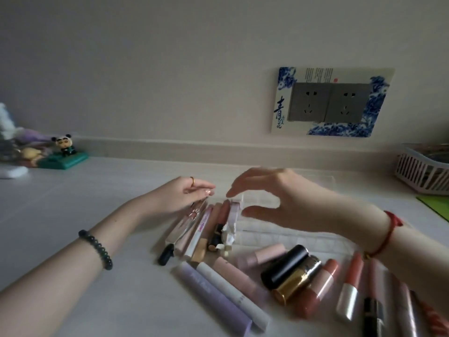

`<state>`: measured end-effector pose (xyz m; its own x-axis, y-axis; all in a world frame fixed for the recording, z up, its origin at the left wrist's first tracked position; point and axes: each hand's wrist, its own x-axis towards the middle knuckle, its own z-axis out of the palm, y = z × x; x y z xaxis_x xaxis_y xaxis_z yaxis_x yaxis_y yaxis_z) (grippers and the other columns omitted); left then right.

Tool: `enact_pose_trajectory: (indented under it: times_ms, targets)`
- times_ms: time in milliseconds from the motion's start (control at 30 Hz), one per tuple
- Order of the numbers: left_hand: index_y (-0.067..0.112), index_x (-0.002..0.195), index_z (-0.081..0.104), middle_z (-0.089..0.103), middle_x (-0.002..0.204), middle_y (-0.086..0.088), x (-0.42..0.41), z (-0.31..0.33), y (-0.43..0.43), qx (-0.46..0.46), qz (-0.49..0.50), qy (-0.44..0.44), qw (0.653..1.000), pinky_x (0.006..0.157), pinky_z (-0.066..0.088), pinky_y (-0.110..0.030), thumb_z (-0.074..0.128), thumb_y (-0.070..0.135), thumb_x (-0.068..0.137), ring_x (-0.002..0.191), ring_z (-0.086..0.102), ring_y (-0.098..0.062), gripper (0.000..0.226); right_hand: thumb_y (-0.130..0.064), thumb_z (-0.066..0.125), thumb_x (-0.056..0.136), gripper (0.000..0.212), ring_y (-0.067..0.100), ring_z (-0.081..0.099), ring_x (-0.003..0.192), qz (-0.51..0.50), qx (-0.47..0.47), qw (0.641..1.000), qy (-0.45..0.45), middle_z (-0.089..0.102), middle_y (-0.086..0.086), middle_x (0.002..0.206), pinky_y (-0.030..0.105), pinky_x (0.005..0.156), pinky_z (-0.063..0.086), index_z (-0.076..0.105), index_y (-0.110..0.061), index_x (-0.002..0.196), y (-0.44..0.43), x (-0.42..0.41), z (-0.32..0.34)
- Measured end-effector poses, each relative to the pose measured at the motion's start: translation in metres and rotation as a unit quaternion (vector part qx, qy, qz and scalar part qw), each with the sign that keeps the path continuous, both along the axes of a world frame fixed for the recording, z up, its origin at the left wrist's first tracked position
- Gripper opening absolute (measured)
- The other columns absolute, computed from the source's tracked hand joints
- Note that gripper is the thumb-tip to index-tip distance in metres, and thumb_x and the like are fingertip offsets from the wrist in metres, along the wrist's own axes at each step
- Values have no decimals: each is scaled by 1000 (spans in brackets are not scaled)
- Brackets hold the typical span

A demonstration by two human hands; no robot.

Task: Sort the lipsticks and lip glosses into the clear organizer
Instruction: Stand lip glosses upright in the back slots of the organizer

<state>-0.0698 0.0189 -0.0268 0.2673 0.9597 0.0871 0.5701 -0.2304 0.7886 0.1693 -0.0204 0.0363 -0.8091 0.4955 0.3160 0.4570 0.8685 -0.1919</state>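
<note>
A clear organizer [279,235] with a grid of compartments lies at the table's middle. Several lipstick and gloss tubes [206,229] lean side by side along its left end. My left hand [179,194] reaches in from the left, its straight fingertips touching the tubes' upper ends. My right hand [279,198] arches over the organizer with fingers and thumb spread, holding nothing. In front of the organizer lie loose items: a purple tube [213,300], a white tube [233,295], a black-and-gold lipstick [289,271], a coral lipstick [315,288] and a pink-and-white one [349,290].
More tubes [398,310] lie at the bottom right. A pink slatted basket [420,176] stands at the far right by a green mat [437,205]. A panda figurine [65,148] and plush toys sit at the far left. Wall sockets [330,102] are behind.
</note>
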Motion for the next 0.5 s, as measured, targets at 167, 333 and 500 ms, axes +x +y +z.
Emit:
enact_pose_trajectory:
  times_ms: [167, 333, 500]
  targets:
    - [15, 111, 64, 69, 110, 0, 1, -13, 0, -37, -16, -48, 998, 89, 45, -26, 48, 19, 94, 99, 63, -10, 24, -17, 60, 83, 25, 16, 54, 104, 83, -12, 995, -61, 59, 2, 114, 33, 88, 44, 62, -19, 108, -5, -39, -21]
    - [21, 102, 67, 70, 104, 3, -2, -18, 4, -44, -9, -74, 996, 86, 47, -20, 49, 18, 93, 95, 63, -5, 21, -15, 56, 85, 18, 18, 55, 96, 106, 5, 988, -109, 61, 3, 101, 34, 80, 45, 66, -18, 100, -3, -52, -29]
    - [23, 100, 68, 70, 103, 3, -1, -17, 4, -45, -15, -78, 996, 82, 48, -16, 48, 18, 93, 92, 63, -5, 21, -18, 54, 86, 19, 19, 54, 98, 113, 37, 978, -171, 61, 2, 101, 39, 81, 46, 66, -20, 100, -3, -66, -27]
